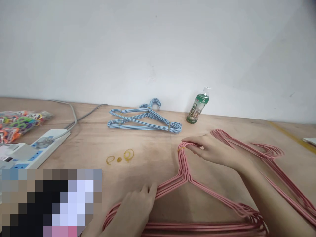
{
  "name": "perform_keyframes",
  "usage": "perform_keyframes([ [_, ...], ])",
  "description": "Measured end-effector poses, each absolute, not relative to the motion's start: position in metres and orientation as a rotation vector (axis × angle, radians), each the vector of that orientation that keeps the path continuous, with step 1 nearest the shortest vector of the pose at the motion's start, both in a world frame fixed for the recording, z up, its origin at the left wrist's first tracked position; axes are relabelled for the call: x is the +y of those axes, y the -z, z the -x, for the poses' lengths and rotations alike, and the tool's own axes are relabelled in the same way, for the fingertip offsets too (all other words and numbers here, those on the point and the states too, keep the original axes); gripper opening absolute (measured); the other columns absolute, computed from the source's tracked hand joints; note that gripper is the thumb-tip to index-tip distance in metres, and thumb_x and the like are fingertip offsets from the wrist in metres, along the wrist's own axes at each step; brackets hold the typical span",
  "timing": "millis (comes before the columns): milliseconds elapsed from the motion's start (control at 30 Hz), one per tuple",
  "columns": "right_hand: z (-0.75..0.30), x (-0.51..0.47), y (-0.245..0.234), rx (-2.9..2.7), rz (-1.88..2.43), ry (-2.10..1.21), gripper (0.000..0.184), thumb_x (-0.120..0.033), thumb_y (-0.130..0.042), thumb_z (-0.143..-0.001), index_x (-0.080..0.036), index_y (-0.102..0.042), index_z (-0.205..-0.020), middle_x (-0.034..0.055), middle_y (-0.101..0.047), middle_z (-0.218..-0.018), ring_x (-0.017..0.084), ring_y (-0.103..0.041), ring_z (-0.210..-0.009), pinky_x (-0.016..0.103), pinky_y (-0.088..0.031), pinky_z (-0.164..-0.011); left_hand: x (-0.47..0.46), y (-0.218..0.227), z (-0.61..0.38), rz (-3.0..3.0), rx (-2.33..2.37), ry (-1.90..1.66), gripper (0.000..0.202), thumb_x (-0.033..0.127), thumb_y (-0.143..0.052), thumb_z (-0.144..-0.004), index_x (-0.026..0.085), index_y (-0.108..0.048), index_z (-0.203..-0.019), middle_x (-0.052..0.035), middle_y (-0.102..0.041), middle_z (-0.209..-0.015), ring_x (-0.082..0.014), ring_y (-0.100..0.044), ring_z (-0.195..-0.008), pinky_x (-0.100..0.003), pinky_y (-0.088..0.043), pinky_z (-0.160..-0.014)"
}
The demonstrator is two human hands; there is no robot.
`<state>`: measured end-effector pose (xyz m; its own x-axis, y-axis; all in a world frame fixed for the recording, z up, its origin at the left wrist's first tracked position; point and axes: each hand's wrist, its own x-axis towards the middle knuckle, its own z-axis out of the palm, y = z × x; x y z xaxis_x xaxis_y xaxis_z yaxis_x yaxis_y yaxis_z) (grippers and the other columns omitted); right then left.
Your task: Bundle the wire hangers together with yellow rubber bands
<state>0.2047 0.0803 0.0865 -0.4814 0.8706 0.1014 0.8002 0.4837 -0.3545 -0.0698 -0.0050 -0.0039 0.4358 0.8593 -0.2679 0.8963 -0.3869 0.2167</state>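
A stack of pink hangers (209, 191) stands tilted at the front of the table, hooks upward. My left hand (138, 205) is closed around the left shoulder of the stack. At the top, my right hand (209, 148) pinches the hooks between thumb and fingers. A thin yellow rubber band (182, 149) lies around the hooks just beside the right fingertips. Under my right forearm and to its right lies a second group of pink hangers (291, 182), partly hidden by the arm.
A bundle of blue hangers (145, 126) tied with yellow bands lies near the wall. Loose rubber bands (128, 154) rest left of centre. A green bottle (197, 108) stands behind. At left are a power strip (51, 141), cables and a bag of colourful items (22, 123). A pixelated patch covers the lower left.
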Motion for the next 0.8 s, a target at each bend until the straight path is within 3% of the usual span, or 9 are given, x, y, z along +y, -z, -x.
perform_keyframes([
  [167, -0.213, 0.105, -0.099, -2.559, 1.319, -1.092, 0.055, -0.047, -0.063, -0.081, -0.031, -0.052, -0.132, 0.0019, -0.062, -0.122, 0.02, -0.06, -0.1, 0.028, -0.05, -0.078, -0.003, 0.0, 0.065, -2.398, 1.525, 0.143, 0.024, 0.015, -0.05, -0.084, 0.018, -0.061, -0.106, -0.0122, -0.068, -0.091, -0.0229, -0.066, -0.071, -0.034, -0.051, -0.064],
  [267, -0.211, 0.126, -0.098, -2.571, 1.222, -1.365, 0.065, -0.043, -0.073, -0.072, -0.028, -0.053, -0.132, 0.0031, -0.063, -0.118, 0.019, -0.061, -0.098, 0.027, -0.05, -0.077, -0.003, -0.003, 0.066, -2.423, 1.519, 0.101, 0.026, 0.016, -0.049, -0.08, 0.02, -0.061, -0.103, -0.0101, -0.069, -0.086, -0.0212, -0.064, -0.065, -0.032, -0.05, -0.061],
  [367, -0.206, 0.144, -0.09, -2.576, 1.105, -1.508, 0.055, -0.04, -0.075, -0.071, -0.022, -0.063, -0.121, 0.0034, -0.068, -0.107, 0.018, -0.063, -0.093, 0.026, -0.05, -0.077, -0.006, -0.007, 0.068, -2.435, 1.527, 0.079, 0.023, 0.02, -0.049, -0.08, 0.023, -0.062, -0.099, -0.008, -0.069, -0.082, -0.0204, -0.063, -0.063, -0.031, -0.049, -0.061],
  [533, -0.204, 0.154, -0.086, -2.577, 1.087, -1.585, 0.042, -0.043, -0.071, -0.076, -0.022, -0.068, -0.112, 0.0025, -0.07, -0.105, 0.019, -0.063, -0.096, 0.028, -0.049, -0.082, -0.011, -0.016, 0.07, -2.431, 1.59, 0.055, 0.026, 0.026, -0.046, -0.085, 0.024, -0.062, -0.106, -0.0073, -0.071, -0.092, -0.0219, -0.065, -0.078, -0.031, -0.051, -0.072],
  [700, -0.203, 0.138, -0.103, -2.547, 1.151, -1.521, 0.043, -0.047, -0.063, -0.082, -0.023, -0.066, -0.117, 0.001, -0.068, -0.095, 0.013, -0.061, -0.077, 0.024, -0.049, -0.067, -0.002, -0.021, 0.066, -2.55, 1.498, 0.148, 0.038, 0.003, -0.043, -0.076, 0.021, -0.065, -0.101, -0.0085, -0.069, -0.104, -0.0247, -0.062, -0.1, -0.037, -0.048, -0.087],
  [800, -0.201, 0.127, -0.111, -2.546, 1.123, -1.429, 0.035, -0.047, -0.059, -0.085, -0.021, -0.068, -0.107, 0.001, -0.064, -0.089, 0.012, -0.057, -0.075, 0.023, -0.047, -0.063, 0.0, -0.023, 0.067, -2.602, 1.565, 0.079, 0.044, -0.002, -0.043, -0.072, 0.018, -0.065, -0.105, -0.014, -0.063, -0.118, -0.029, -0.056, -0.112, -0.044, -0.044, -0.095],
])
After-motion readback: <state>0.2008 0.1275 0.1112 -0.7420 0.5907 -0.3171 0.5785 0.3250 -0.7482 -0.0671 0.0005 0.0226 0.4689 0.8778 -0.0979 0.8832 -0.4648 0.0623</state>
